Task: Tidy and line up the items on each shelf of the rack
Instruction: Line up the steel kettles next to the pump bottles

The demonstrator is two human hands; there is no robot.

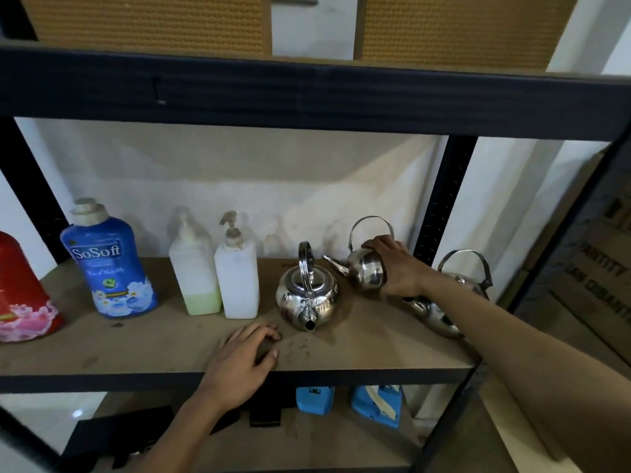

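Curled the right grip (397,268) round the small kettle (367,273) back on the shelf (136,349), between a big kettle (305,298) and another kettle (444,315). Rested the left grip (244,360), fingers relaxed, at its front.

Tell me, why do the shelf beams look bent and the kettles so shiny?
In the head view, the wide-angle lens bows the upper shelf beam; the front kettle and the small kettle in the right hand mirror bright glints; pump bottles cast faint wall shadows.
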